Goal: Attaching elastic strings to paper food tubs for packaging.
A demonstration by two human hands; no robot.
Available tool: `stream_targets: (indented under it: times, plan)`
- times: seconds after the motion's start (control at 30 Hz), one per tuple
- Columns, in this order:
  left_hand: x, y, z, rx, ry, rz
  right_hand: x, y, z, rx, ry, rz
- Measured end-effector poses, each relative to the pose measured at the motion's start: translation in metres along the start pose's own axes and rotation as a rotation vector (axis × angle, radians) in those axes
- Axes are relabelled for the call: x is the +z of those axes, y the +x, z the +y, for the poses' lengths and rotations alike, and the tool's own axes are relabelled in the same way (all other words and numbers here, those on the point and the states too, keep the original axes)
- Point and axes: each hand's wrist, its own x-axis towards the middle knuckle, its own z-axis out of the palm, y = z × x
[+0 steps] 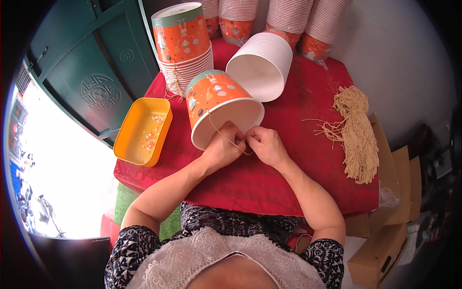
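Note:
A large orange paper bucket [222, 92] with a green base band lies on its side, its white mouth facing me. A beige cord [215, 126] hangs from a spot near its rim and runs down to my fingers. At the mouth, my left hand [225, 143] is closed on the cord, some fingertips hidden inside the bucket. Close beside it, my right hand [267, 146] pinches the same cord between thumb and forefinger. The two hands nearly touch.
A yellow tub [144, 130] holding small orange and white bits stands at the left. Behind are a bucket stack [185, 53] and a tipped white stack [262, 67]. A bundle of beige cords [358, 135] lies right on the red tablecloth [298, 173]. Cardboard boxes [380, 250] stand beside the table.

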Motion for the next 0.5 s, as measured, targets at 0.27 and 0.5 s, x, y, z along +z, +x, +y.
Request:
stream_targets:
  times: [0.27,0.5]
  plan:
    - [0.008,0.004,-0.009,0.110,-0.007,0.139,0.007,-0.005,0.001,-0.063,-0.081,0.100]
    - [0.007,0.003,-0.014,0.030,0.015,0.152,0.001,-0.008,0.000,-0.127,-0.163,0.054]
